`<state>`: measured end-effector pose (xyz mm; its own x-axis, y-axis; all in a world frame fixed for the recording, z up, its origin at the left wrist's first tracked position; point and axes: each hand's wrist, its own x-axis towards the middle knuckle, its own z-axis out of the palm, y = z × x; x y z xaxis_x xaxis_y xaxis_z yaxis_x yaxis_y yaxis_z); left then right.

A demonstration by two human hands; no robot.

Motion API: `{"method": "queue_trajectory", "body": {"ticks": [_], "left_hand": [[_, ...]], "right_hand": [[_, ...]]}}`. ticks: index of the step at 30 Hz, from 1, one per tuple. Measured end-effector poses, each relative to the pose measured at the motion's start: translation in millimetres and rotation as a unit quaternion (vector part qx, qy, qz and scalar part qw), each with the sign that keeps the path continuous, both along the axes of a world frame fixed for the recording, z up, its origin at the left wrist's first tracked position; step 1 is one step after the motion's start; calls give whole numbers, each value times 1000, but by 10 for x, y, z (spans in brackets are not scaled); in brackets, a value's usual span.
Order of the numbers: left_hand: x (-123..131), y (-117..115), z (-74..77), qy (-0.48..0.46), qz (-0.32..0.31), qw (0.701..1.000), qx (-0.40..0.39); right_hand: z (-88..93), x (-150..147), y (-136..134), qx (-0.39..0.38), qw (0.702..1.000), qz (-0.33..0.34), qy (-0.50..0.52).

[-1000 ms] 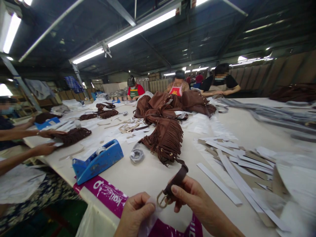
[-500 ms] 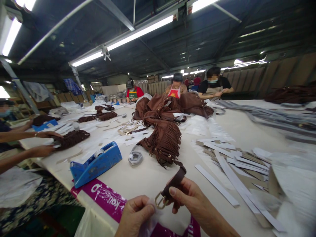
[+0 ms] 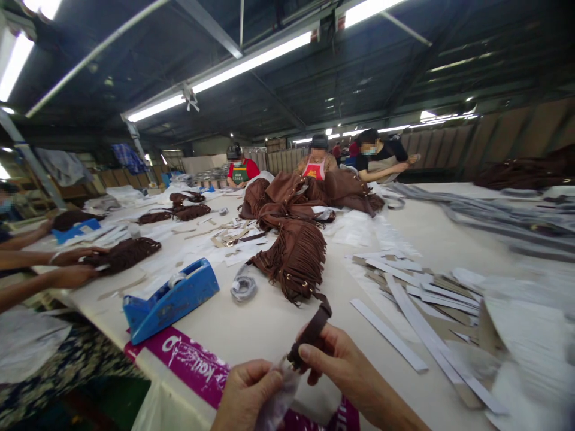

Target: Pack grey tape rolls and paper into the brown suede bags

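My right hand is closed on a brown strap, thumb on top near its buckle end. The strap runs up to a fringed brown bag lying on the table. My left hand pinches a piece of thin clear plastic, which hangs below the fingers. The plastic lies against the metal buckle and partly covers it. Left of the bag is a roll of grey strip, beside a blue tape dispenser.
A pile of brown bags lies behind. Paper and card strips spread at the right, near white sheets. A purple printed sheet lines the near edge. At left, a co-worker's hands hold a brown fringed piece.
The plastic has been brought over the buckle, which showed bare before. Both hands keep their grip. Across the table, a co-worker at right has leaned and stretched an arm rightward.
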<state>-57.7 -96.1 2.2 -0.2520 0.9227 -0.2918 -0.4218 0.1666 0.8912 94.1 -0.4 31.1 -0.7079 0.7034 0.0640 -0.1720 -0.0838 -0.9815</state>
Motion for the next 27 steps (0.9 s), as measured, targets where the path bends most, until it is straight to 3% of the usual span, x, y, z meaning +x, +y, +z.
{"method": "queue_trajectory", "body": {"ticks": [6, 12, 18, 23, 27], "left_hand": [[51, 7, 123, 51, -23, 998, -21], [117, 72, 124, 81, -57, 995, -15], [176, 129, -46, -8, -45, 999, 24], [87, 228, -285, 34, 7, 996, 80], [39, 276, -226, 63, -20, 994, 89]], "right_hand": [[0, 13, 11, -29, 1000, -2, 1], [7, 28, -3, -55, 998, 22, -16], [90, 86, -42, -91, 993, -11, -76], [105, 95, -38, -84, 993, 16, -84], [116, 107, 16, -57, 997, -13, -59]]}}
